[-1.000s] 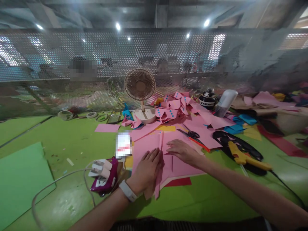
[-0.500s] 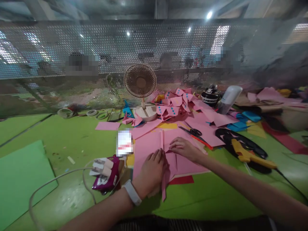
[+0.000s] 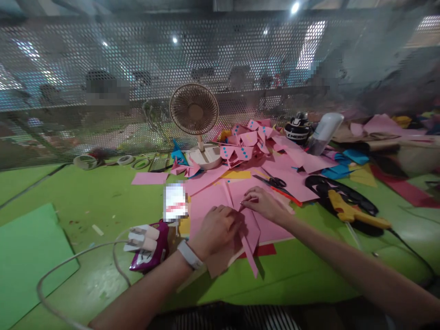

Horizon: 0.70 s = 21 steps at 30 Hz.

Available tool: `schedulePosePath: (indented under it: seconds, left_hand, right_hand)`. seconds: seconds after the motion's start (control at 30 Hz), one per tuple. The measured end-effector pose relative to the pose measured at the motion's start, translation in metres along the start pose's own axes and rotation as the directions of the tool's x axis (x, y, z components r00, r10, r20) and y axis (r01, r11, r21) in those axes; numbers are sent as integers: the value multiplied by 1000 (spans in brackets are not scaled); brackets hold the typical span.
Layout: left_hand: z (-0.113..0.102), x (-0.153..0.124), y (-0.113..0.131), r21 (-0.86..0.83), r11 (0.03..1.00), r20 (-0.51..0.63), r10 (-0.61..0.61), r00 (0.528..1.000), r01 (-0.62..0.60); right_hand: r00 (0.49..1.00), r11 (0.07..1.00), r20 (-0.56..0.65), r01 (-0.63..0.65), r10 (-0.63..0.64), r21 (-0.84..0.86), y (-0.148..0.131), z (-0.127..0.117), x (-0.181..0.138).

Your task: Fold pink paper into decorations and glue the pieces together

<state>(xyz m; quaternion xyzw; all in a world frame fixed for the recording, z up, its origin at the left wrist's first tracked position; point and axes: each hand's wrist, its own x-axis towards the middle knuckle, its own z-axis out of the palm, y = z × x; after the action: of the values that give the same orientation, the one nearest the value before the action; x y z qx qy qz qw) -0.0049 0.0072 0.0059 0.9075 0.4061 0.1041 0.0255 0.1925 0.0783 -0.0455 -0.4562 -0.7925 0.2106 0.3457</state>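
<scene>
My left hand is closed around the middle of a narrow folded pink paper strip, whose lower end sticks out toward me at a slant. Its fingers partly hide the strip. Just to the right, my right hand pinches with thumb and fingertips at the strip's edge, close to the left fingers. Under both hands lie larger pink paper sheets. Black scissors rest on the pink paper beyond my right hand. A white band is on my left wrist.
A fan stands at the back beside a pile of folded pink paper pieces. A yellow glue gun lies on a black tray at right. At left are a purple pack with a plug and cable, a phone-like bright screen, and green sheets.
The strip's near end has swung to the right, so it now slants. My left fingers have curled more around it, and my right fingertips have closed at its edge. The view has tilted slightly.
</scene>
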Motion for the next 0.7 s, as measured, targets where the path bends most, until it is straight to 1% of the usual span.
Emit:
schedulePosePath:
  seconds: [0.07, 0.17, 0.23, 0.33, 0.4, 0.47, 0.57, 0.7]
  left_hand:
    - [0, -2, -7, -11, 999, 0, 32, 999, -32]
    - [9, -6, -10, 6, 999, -40, 42, 998, -42]
    - [16, -9, -10, 16, 999, -51, 38, 998, -37]
    - [21, -12, -9, 22, 1000, -24, -1, 1000, 2]
    - [19, -12, -8, 15, 1000, -10, -17, 1000, 17]
    - [16, -10, -7, 12, 1000, -9, -5, 1000, 5]
    - [10, -7, -6, 22, 1000, -11, 18, 1000, -17]
    - [10, -6, -5, 19, 1000, -23, -10, 1000, 11]
  right_hand:
    - [1000, 999, -18, -9, 8, -42, -2, 1, -1]
    - [999, 993, -19, -40, 39, -108, -7, 3, -2]
    - [998, 987, -16, -68, 66, -148, -11, 3, -2]
    - [995, 981, -49, -94, 87, -172, -13, 6, -2]
    - [993, 981, -87, -91, 77, -170, -12, 8, -2]
    - [992, 982, -112, -83, 65, -170, -10, 10, -3]
    - [990, 978, -120, -97, 76, -183, -8, 13, -5]
    - [986, 969, -123, -133, 109, -208, -8, 15, -5]
